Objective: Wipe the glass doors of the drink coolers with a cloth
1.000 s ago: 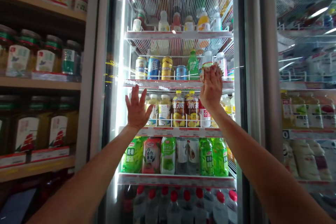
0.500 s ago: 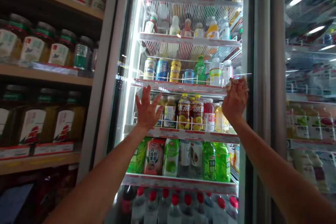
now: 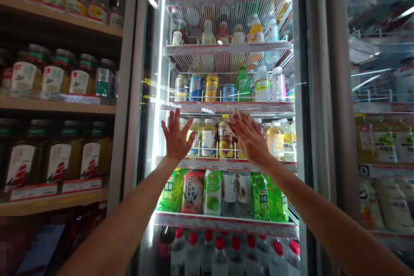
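My left hand (image 3: 177,138) is spread wide against the glass of a cooler door, fingers up, with nothing in it. Further right, my right hand (image 3: 251,140) presses a crumpled, light-coloured cloth (image 3: 238,116) to the same glass. The cloth is mostly covered by the fingers and slightly blurred. Behind the glass, a brown iced tea bottle (image 3: 224,142) with a yellow cap stands partly hidden by the right hand. A tea bottle with a white label (image 3: 209,138) shows between the two hands.
Cans (image 3: 211,87) and bottles fill the cooler's wire shelves, with red-capped bottles (image 3: 219,246) at the bottom. Metal door frame (image 3: 318,95) runs down the right, beside another glass-fronted cooler. Wooden shelves (image 3: 58,104) with several jars stand at the left.
My right hand has slid left across the glass with the cloth, from near the door's right edge to the middle. My left hand stays spread on the glass. The view has shifted slightly.
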Motion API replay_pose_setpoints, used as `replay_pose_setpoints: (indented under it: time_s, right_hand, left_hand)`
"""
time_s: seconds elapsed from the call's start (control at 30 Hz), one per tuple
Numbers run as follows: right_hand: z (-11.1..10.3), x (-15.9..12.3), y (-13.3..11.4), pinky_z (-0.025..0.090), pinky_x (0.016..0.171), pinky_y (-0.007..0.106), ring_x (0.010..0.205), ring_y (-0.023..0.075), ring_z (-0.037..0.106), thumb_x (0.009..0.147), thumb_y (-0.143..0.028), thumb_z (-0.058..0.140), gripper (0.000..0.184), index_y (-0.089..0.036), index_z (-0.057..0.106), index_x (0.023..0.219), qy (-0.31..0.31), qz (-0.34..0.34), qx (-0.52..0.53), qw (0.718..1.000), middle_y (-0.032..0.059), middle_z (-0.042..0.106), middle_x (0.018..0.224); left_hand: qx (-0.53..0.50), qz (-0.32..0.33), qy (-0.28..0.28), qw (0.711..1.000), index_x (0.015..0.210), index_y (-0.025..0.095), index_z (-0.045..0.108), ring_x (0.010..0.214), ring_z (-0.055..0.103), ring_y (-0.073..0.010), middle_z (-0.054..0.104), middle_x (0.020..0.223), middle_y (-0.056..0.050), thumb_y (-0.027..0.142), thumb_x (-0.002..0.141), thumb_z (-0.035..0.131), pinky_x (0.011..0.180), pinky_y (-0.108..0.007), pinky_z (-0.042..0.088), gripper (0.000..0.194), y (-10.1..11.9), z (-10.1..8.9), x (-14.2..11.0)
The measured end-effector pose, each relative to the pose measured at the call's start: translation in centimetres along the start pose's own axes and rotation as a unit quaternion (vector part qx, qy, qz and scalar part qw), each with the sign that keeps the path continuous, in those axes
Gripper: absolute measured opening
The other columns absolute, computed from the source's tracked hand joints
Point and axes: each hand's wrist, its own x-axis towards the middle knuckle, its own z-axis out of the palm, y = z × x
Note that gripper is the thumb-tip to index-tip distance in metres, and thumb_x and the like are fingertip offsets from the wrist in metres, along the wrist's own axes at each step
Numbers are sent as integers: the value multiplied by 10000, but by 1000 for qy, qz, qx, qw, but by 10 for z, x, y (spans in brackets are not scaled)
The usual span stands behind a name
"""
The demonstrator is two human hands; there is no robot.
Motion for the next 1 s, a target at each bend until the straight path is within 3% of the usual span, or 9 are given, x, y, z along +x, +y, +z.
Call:
replay_pose_setpoints:
  time_s: [0.13,0.23,0.37,0.5,0.7,1.0]
  right_hand:
    - [-24,2,62,219,1081,507,1354,253,213,818,-163,338,578,-205,268,1390,112,168,-57,978,55,282,1456]
    - [-31,24,79,209,1072,522,1348,286,215,810,-179,326,566,-157,307,1376,145,234,-69,959,82,275,1456]
    - [-16,55,51,206,1078,517,1359,286,172,790,-174,354,596,-160,291,1383,120,204,-56,970,69,248,1467]
    - [-6,66,25,210,1087,505,1353,278,196,807,-190,351,573,-181,304,1378,105,172,-41,979,52,247,1469]
    - [-13,57,26,201,1099,497,1363,249,178,845,-191,313,568,-237,221,1403,69,128,-26,989,15,228,1477]
    - [-4,40,13,213,1100,507,1364,255,176,832,-155,336,630,-285,130,1413,56,110,-16,992,-12,196,1486]
  left_hand:
    - [7,5,-1,1000,1241,292,481,1370,108,-260,291,1442,-30,384,815,481,1089,-538,-1,436,0,1,0]
    - [9,5,-4,1000,1253,285,467,1361,159,-256,414,1372,-20,388,826,458,1089,-534,-38,439,-1,1,0]
    - [12,1,-3,1000,1246,282,472,1358,171,-258,418,1369,-7,394,828,454,1087,-535,-53,434,0,-1,0]
    - [17,2,-4,1000,1254,284,463,1362,149,-262,409,1374,-2,397,832,455,1083,-541,-71,437,0,-1,0]
    - [22,12,-5,1000,1268,276,439,1342,225,-252,378,1392,-25,390,850,425,1082,-552,-46,434,0,1,-1]
    - [2,2,-3,1000,1252,275,455,1333,247,-258,382,1389,-39,387,842,438,1073,-561,-58,426,2,1,1]
